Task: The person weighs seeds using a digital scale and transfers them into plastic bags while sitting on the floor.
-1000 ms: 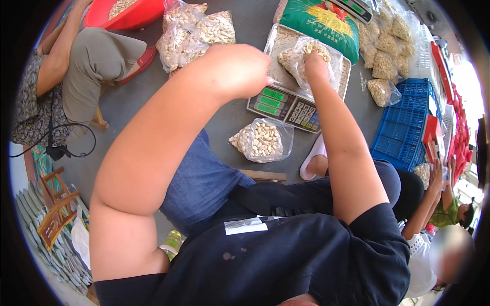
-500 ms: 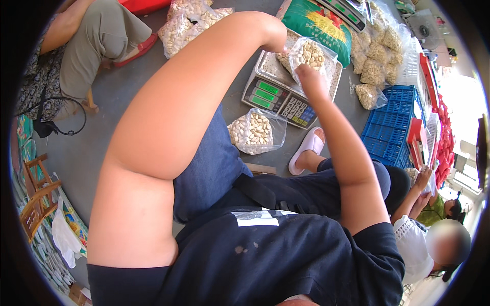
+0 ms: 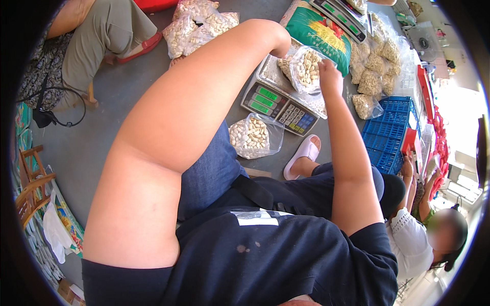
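Note:
A clear plastic bag (image 3: 308, 71) of pale, bean-like pieces stands with its mouth open on the pan of a digital scale (image 3: 279, 105). My right hand (image 3: 331, 77) is closed on the right side of the bag's rim, knuckles up. At the bag's far left side is my left hand (image 3: 282, 47), bent over at the wrist; its fingers are hidden, so I cannot tell how it meets the bag. More of the pieces lie behind the bag on the pan. Close to my knee, a second open bag (image 3: 253, 135) of the same pieces rests on the floor.
A green printed sack (image 3: 319, 35) lies beyond the scale, with another scale (image 3: 339, 20) next to it. Several filled bags (image 3: 375, 71) are piled at right, near a blue crate (image 3: 389, 132). More filled bags (image 3: 196, 25) lie far left, by a seated person (image 3: 109, 46). Others sit at right.
My right hand has moved right and slightly up, to the bag's right rim. The bag's mouth has turned more toward me and looks wider. My left hand has shifted slightly.

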`<state>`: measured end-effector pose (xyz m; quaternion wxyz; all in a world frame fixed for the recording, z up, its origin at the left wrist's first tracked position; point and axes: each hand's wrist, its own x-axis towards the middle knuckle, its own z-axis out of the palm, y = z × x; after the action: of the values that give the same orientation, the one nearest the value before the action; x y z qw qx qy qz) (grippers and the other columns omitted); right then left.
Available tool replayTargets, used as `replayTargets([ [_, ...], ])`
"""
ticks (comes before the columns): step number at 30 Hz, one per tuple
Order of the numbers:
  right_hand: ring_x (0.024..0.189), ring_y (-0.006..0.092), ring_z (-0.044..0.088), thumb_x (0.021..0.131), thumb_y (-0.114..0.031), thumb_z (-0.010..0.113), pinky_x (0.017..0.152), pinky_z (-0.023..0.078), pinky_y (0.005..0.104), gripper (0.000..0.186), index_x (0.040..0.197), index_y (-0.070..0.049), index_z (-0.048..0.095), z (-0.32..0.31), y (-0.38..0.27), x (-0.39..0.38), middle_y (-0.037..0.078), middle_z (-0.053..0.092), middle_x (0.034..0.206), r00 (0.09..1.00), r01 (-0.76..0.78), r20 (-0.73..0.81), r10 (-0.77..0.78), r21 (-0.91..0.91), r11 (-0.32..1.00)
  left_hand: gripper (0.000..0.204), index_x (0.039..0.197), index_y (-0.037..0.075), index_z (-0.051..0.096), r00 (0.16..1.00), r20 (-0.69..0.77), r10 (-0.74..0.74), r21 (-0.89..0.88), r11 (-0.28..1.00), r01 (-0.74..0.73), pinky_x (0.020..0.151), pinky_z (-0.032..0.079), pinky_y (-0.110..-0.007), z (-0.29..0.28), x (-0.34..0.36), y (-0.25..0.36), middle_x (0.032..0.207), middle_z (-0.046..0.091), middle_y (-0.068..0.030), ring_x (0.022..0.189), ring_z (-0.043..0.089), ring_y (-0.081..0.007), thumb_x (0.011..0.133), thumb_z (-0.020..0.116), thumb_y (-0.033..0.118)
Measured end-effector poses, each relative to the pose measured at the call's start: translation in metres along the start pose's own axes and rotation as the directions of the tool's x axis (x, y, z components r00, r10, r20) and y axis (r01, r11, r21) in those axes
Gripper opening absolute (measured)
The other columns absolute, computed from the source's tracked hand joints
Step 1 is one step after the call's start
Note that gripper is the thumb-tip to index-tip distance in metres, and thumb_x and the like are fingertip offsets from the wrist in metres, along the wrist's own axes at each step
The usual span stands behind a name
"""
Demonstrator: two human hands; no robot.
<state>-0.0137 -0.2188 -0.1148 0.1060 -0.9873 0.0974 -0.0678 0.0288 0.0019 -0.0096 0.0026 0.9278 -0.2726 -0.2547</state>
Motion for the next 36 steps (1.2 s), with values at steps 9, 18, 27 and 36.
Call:
replayTargets([
  [9, 0.071, 0.0344, 0.055, 0.075, -0.040, 0.055, 0.063, 0.043, 0.0404, 0.034, 0.076, -0.006, 0.053, -0.043, 0.013, 0.029, 0.016, 0.058, 0.072, 0.993, 0.085, 0.093, -0.076, -0.098, 0.992, 0.040, 0.084, 0.002, 0.062, 0.996, -0.008, 0.085, 0.098, 0.992, -0.084, 0.069, 0.045, -0.039, 0.003, 0.016, 0.004, 0.081, 0.061, -0.0133, 0.073, 0.058, -0.0287, 0.081, 0.047, 0.039],
  [18, 0.071, 0.0358, 0.055, 0.077, -0.031, 0.054, 0.063, 0.043, 0.0426, 0.025, 0.078, -0.006, 0.054, -0.019, -0.023, -0.052, 0.018, 0.058, 0.073, 0.850, 0.261, 0.466, -0.245, 0.032, 0.965, 0.041, 0.088, 0.002, 0.061, 0.999, -0.008, 0.050, 0.070, 0.996, -0.049, 0.067, 0.046, -0.037, 0.001, 0.005, 0.009, 0.083, 0.061, -0.0130, 0.072, 0.059, -0.0269, 0.081, 0.047, 0.039],
  [27, 0.071, 0.0340, 0.056, 0.079, -0.029, 0.051, 0.064, 0.044, 0.0425, 0.024, 0.081, -0.005, 0.051, 0.012, -0.028, -0.093, 0.017, 0.058, 0.073, 0.672, 0.400, 0.650, -0.355, 0.085, 0.912, 0.041, 0.094, 0.000, 0.059, 1.000, 0.018, -0.005, 0.036, 0.999, 0.004, 0.057, 0.048, -0.035, -0.002, -0.006, 0.007, 0.087, 0.060, -0.0116, 0.061, 0.058, -0.0237, 0.082, 0.047, 0.037],
  [36, 0.080, 0.0336, 0.055, 0.080, -0.033, 0.048, 0.073, 0.043, 0.0409, 0.031, 0.092, -0.006, 0.056, 0.050, -0.022, -0.137, 0.017, 0.058, 0.082, 0.651, 0.213, 0.629, -0.425, 0.385, 0.898, 0.040, 0.088, -0.001, 0.059, 0.995, 0.056, 0.083, 0.029, 0.996, -0.085, 0.055, 0.048, -0.035, 0.001, 0.021, 0.023, 0.082, 0.061, -0.0116, 0.057, 0.057, -0.0237, 0.080, 0.049, 0.037],
])
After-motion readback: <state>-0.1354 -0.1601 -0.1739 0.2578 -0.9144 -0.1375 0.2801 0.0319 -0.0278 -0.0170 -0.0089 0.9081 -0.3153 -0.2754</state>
